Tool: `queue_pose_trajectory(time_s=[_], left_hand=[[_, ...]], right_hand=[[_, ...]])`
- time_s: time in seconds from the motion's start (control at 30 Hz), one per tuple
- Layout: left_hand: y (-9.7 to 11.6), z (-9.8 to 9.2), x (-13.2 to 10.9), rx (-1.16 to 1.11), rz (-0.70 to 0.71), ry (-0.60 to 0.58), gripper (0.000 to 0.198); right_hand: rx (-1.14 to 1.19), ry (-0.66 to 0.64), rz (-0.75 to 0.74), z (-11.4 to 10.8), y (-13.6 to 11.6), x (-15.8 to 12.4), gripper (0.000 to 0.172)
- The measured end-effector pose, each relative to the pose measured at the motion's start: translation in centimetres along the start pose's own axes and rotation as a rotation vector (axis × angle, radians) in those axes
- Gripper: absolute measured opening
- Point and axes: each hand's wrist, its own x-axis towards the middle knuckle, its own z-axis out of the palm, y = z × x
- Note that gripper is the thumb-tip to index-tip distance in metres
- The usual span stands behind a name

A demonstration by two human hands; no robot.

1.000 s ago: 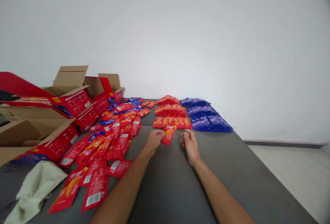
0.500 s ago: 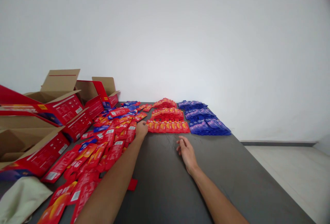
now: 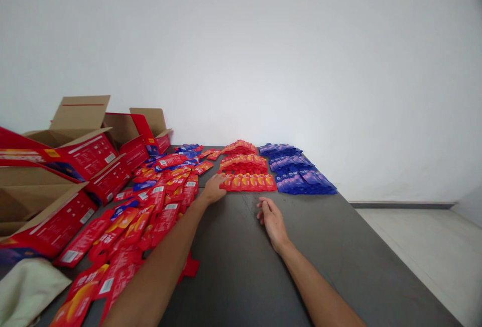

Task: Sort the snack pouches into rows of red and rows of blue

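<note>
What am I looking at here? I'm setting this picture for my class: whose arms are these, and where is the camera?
No machine: a camera on a person's head looks down at their own bare arms. On the dark table lie neat rows of red sachets and blue sachets, a loose heap of sachets at left, and opened boxes beside it. The left hand touches the near red row's end; whether it grips anything is unclear. The right hand rests open on the table, empty.
</note>
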Motion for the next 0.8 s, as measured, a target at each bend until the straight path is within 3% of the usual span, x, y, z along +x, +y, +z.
queue_pose_trajectory(time_s=[0.1,0.2,0.8], left_hand=[[0.5,0.6,-0.2,0.045,0.047,-0.135,0.062],[0.7,1.1,-0.2,0.059,0.065,-0.169,0.056],[3.5,3.2,-0.3,0.09,-0.031,0.032,0.048]], right_hand=[[-0.002,0.003,0.01,0.0,0.0,0.0,0.045],[-0.008,0.001,0.003,0.1,0.1,0.1,0.046],[-0.048,-0.016,-0.029,0.0,0.7,0.3,0.043]])
